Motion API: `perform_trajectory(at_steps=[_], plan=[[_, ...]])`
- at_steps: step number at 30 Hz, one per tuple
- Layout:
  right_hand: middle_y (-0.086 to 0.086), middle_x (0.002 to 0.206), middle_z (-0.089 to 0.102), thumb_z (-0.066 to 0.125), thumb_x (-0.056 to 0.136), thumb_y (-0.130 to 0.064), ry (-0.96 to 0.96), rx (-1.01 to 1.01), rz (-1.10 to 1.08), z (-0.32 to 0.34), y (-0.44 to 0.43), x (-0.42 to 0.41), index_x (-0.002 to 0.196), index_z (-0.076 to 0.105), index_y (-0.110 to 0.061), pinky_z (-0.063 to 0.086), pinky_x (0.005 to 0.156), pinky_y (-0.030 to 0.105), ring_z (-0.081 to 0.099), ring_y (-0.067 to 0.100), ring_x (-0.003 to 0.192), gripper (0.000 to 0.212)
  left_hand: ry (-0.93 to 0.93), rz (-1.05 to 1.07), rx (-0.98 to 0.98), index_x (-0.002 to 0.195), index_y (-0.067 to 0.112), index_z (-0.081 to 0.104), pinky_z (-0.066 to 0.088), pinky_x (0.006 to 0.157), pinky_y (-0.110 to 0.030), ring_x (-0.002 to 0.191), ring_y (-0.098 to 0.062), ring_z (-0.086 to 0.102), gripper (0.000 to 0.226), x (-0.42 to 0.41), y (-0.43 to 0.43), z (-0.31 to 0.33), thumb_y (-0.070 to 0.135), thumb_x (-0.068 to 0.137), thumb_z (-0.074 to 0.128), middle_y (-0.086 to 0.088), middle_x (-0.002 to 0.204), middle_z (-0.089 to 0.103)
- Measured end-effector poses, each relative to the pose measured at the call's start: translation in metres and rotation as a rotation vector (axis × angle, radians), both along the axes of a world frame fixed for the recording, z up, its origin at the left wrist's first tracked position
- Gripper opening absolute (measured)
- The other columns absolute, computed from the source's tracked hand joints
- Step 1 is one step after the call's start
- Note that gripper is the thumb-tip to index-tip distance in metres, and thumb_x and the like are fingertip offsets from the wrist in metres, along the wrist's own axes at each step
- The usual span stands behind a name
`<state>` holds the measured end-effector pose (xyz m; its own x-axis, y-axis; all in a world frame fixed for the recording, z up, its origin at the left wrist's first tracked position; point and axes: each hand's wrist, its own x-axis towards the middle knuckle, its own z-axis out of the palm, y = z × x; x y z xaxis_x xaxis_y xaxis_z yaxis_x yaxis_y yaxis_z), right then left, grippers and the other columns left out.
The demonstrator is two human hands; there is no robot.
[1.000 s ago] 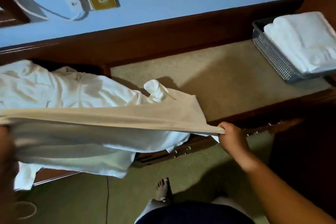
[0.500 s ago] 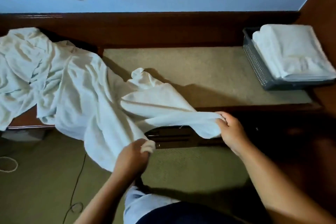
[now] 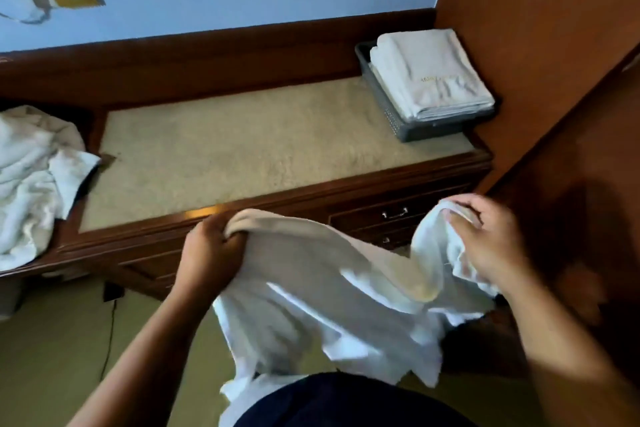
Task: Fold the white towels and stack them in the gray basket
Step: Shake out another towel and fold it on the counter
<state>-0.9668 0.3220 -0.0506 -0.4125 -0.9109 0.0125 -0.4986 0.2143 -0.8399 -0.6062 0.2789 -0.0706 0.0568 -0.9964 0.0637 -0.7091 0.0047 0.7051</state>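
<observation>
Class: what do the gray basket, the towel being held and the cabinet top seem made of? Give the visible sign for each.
Gray basket: probably matte moulded plastic; its wall shows a regular grid of small holes. Held towel: soft woven cloth, likely cotton terry; it drapes and bunches. Cabinet top: beige carpet-like pile, fuzzy and matte, framed in glossy dark wood.

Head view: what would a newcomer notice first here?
A white towel hangs loose in front of the dresser, gripped by the left hand and the right hand. At far right a gray basket holds folded towels; a crumpled heap lies at the left edge.
</observation>
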Motion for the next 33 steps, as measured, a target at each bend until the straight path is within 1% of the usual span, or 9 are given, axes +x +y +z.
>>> perform_trajectory(at_steps=[4,7,9,12,18,23,28,31,33], plan=[[-0.012,0.066,0.057,0.077,0.081,-0.009,0.013,0.102,0.433,-0.006,0.004,0.059,0.118,0.061,-0.043,0.045,0.061,0.027,0.056,0.005,0.059,0.053,-0.017,0.047,-0.029,0.078,0.024,0.058,0.036,0.059,-0.031,0.069,-0.020,0.060,0.007,-0.003,0.007,0.026,0.020,0.083,0.058,0.010,0.065,0.060],[-0.018,0.065,0.051,0.082,0.080,-0.031,-0.043,0.182,0.745,0.000,-0.004,0.104,0.145,0.034,-0.053,0.041,0.061,0.015,0.049,-0.003,0.059,0.084,0.004,-0.065,-0.110,0.079,0.026,0.057,0.038,0.055,-0.014,0.066,-0.003,0.059,0.017,-0.028,0.030,0.043,0.012,0.074,0.066,0.012,0.064,0.060],[-0.035,0.075,0.058,0.074,0.085,-0.046,-0.035,0.177,0.867,0.002,-0.011,0.126,0.138,0.045,-0.052,0.040,0.071,0.012,0.055,-0.014,0.073,0.061,0.019,-0.112,-0.196,0.079,0.028,0.057,0.038,0.056,-0.013,0.067,-0.001,0.057,0.022,-0.036,0.038,0.053,0.013,0.069,0.070,0.013,0.066,0.059],[-0.030,0.081,0.066,0.060,0.090,-0.048,0.015,0.059,0.804,0.003,-0.022,0.140,0.093,0.065,-0.048,0.043,0.071,0.023,0.060,-0.010,0.079,0.006,-0.001,-0.095,-0.326,0.085,0.019,0.064,0.038,0.063,-0.011,0.070,-0.004,0.053,0.023,-0.022,0.033,0.049,0.010,0.070,0.078,0.012,0.079,0.059],[0.012,0.070,0.065,0.054,0.093,-0.048,-0.094,-0.142,0.747,0.033,-0.018,0.135,0.086,0.065,-0.022,0.049,0.061,0.042,0.061,0.028,0.064,0.029,0.006,-0.081,-0.166,0.088,0.027,0.068,0.043,0.065,-0.013,0.074,-0.004,0.062,0.016,0.016,0.043,-0.029,0.012,0.087,0.075,0.018,0.079,0.066],[-0.005,0.071,0.067,0.060,0.089,-0.047,-0.224,-0.184,0.596,0.038,-0.020,0.113,0.089,0.068,-0.029,0.048,0.063,0.030,0.061,0.010,0.064,0.020,-0.018,0.113,0.156,0.077,0.044,0.063,0.048,0.062,-0.020,0.066,0.006,0.060,0.032,0.045,0.072,-0.101,0.017,0.095,0.064,0.021,0.068,0.066],[-0.011,0.070,0.067,0.071,0.087,-0.040,-0.408,-0.188,0.485,0.042,-0.020,0.087,0.080,0.071,-0.040,0.048,0.064,0.020,0.059,0.003,0.067,0.006,-0.218,0.327,0.225,0.080,0.033,0.064,0.048,0.061,-0.033,0.072,-0.026,0.062,0.026,0.101,0.077,-0.117,0.008,0.083,0.057,0.000,0.079,0.068],[0.004,0.069,0.068,0.067,0.085,-0.052,-0.405,-0.102,0.549,0.050,-0.017,0.073,0.081,0.071,-0.029,0.050,0.062,0.033,0.060,0.013,0.066,0.023,-0.236,0.535,0.255,0.083,0.029,0.066,0.049,0.066,-0.036,0.078,-0.033,0.062,0.026,0.129,0.071,-0.110,0.005,0.083,0.055,-0.009,0.087,0.072],[0.011,0.075,0.070,0.068,0.078,-0.067,-0.209,0.078,0.710,0.055,-0.018,0.065,0.083,0.070,-0.027,0.053,0.067,0.042,0.064,0.017,0.069,0.040,-0.154,0.664,0.169,0.093,0.027,0.070,0.047,0.075,-0.035,0.090,-0.036,0.063,0.028,0.128,0.058,-0.088,0.007,0.086,0.053,-0.011,0.099,0.073]])
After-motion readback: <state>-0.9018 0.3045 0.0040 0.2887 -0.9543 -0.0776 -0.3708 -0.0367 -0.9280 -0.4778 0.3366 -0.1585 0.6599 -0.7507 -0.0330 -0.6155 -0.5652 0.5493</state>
